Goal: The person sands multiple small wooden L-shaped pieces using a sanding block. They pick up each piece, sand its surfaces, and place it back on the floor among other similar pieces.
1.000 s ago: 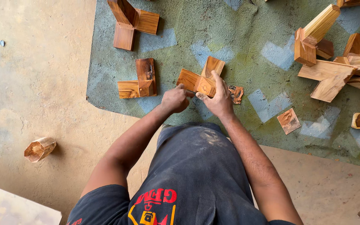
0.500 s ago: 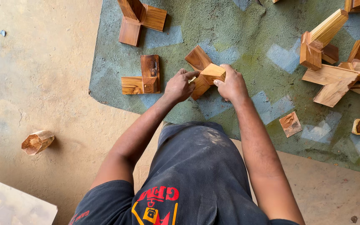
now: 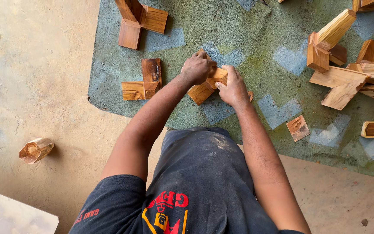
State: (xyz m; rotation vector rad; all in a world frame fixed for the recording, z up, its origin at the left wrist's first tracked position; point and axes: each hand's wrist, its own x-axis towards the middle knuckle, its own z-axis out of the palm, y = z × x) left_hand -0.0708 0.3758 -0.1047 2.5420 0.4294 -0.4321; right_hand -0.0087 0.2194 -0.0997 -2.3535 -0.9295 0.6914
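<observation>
My left hand (image 3: 198,68) and my right hand (image 3: 232,86) both grip a joined wooden piece (image 3: 201,92) made of short brown blocks, held on the green mat (image 3: 256,47). The left hand covers its upper end; the right hand presses on its right side. A small dark wood chip peeks out just right of my right hand. A finished corner-shaped wooden piece (image 3: 145,82) lies to the left of my hands on the mat.
Another joined wooden piece (image 3: 137,19) lies at the mat's top left. A pile of several wooden blocks (image 3: 347,65) sits at the right, with a flat square chip (image 3: 298,128) nearer. A faceted wood offcut (image 3: 35,150) rests on the concrete floor at the left.
My hands have shifted up and left on the mat with the wooden piece. It has turned under them, and the left hand now covers its top end.
</observation>
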